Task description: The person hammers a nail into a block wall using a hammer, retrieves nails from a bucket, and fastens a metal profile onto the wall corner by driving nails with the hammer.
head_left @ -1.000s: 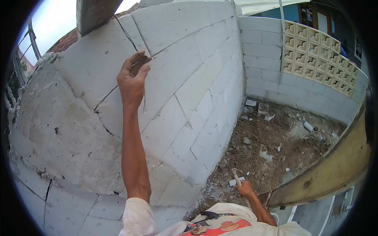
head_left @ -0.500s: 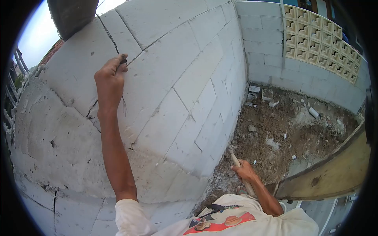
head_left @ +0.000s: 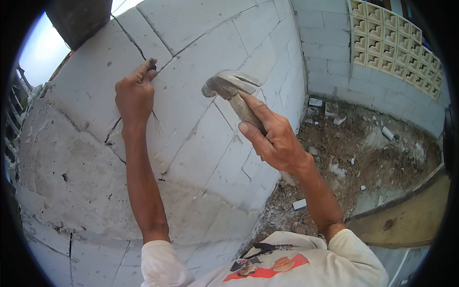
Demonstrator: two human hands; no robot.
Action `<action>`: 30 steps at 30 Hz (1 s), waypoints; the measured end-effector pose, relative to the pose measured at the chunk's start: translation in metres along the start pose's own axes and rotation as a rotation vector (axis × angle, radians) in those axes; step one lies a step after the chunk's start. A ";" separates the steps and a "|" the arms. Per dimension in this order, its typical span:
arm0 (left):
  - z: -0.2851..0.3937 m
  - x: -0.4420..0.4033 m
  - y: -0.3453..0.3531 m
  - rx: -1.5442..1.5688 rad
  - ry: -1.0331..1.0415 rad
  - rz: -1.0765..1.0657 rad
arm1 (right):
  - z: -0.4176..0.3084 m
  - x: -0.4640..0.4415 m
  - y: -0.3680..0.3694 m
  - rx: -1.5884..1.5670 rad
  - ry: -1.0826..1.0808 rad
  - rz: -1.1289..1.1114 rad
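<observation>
Pale block wall [head_left: 191, 110] is filling my remote view | openwork panel [head_left: 389, 44] is sitting at two o'clock; left hand [head_left: 136, 95], at ten o'clock, is pinching dark wire [head_left: 134, 42], thumb and fingers pressing together | right hand [head_left: 277, 143], at three o'clock, is gripping a hammer [head_left: 244, 109]; its claw head [head_left: 225, 85] is standing at twelve o'clock

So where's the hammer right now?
The hammer is mid-picture in the head view, gripped in the right hand, in front of the white block wall.
</observation>
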State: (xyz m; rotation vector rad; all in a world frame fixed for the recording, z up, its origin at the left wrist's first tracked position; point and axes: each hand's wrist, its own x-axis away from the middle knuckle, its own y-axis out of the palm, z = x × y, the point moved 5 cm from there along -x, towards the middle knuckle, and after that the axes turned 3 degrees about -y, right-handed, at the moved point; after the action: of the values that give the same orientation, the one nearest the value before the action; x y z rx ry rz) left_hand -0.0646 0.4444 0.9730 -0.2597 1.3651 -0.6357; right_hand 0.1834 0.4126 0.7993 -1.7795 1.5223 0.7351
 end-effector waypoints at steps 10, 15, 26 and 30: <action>-0.010 -0.008 0.007 -0.015 0.030 0.061 | -0.063 -0.123 -0.003 0.194 -0.483 0.129; -0.007 -0.007 0.003 -0.044 0.066 0.093 | -0.054 -0.130 0.019 0.209 -0.417 0.065; -0.012 -0.004 0.007 -0.117 0.073 0.138 | -0.068 -0.133 0.017 0.182 -0.557 0.178; -0.002 -0.004 0.003 -0.195 0.023 0.120 | -0.046 -0.137 0.017 0.338 -0.210 -0.138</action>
State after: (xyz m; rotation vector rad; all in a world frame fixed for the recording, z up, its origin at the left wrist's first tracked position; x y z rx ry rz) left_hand -0.0654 0.4495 0.9737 -0.3255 1.4549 -0.4070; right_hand 0.1446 0.4581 0.9324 -1.4878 1.2840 0.5414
